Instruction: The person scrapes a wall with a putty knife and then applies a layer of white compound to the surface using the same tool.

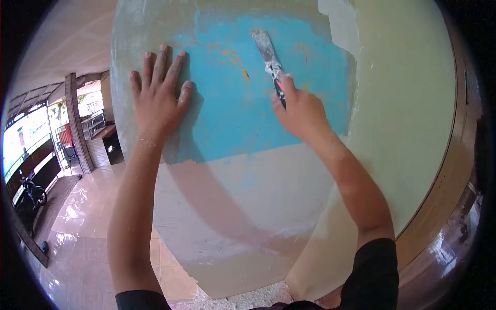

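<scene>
My right hand (302, 108) is closed around the dark handle of a putty knife (266, 49), its thumb and forefinger along the grip. The knife's blade is smeared with whitish material and points up and slightly left, against or very close to the wall; contact is hard to tell. Flat on the wall to the left, my left hand (159, 95) has its fingers spread, with whitish dust on the fingertips. Between and around both hands is a bare blue patch (227, 113) with orange-brown marks. Pale paint or filler (248, 186) covers the wall below it.
A light green wall section (408, 103) extends on the right to a wooden frame edge (439, 191). Whitish debris (232, 299) lies on the floor at the wall's foot. To the left are a tiled floor (77, 248), a pillar (77, 124) and a parked motorcycle (31, 191).
</scene>
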Available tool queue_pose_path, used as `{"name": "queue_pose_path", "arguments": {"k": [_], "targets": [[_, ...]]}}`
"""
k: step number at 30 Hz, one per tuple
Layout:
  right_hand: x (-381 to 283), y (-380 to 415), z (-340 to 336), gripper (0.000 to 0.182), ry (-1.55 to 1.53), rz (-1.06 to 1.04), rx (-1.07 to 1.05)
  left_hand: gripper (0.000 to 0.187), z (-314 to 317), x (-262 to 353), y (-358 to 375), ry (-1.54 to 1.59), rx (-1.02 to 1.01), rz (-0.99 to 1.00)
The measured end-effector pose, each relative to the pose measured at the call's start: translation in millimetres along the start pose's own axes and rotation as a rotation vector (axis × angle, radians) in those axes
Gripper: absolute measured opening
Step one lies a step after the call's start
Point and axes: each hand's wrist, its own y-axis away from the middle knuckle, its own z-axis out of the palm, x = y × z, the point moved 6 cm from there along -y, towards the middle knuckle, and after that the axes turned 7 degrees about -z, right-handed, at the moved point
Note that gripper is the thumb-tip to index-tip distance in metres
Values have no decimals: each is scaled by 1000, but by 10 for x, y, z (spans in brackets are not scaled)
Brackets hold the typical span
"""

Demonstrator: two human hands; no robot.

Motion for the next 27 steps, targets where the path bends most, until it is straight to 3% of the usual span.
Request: {"name": "queue_pose_path", "arguments": {"k": [7,9,12,16,18,25,27], "targets": [[-22,-927,-678,44,-14,-57,261,63,28,-23,-7,-11,3,16],[-58,-902,-923,50,-217,131,181,62,29,-30,1,-5,3,14],[228,-826,-474,44,-45,17,242,62,34,-43,9,19,14,26],[540,-557,-216,45,-104,50,355,62,24,-19,16,4,31,16],[648,-502,-81,47,11,119,197,62,17,-19,25,17,31,21],[922,-230,-28,47,-58,83,174,64,39,-26,13,9,20,16],[1001,-140,-127,46,-159,33,355,64,38,-27,14,10,32,21]]}}
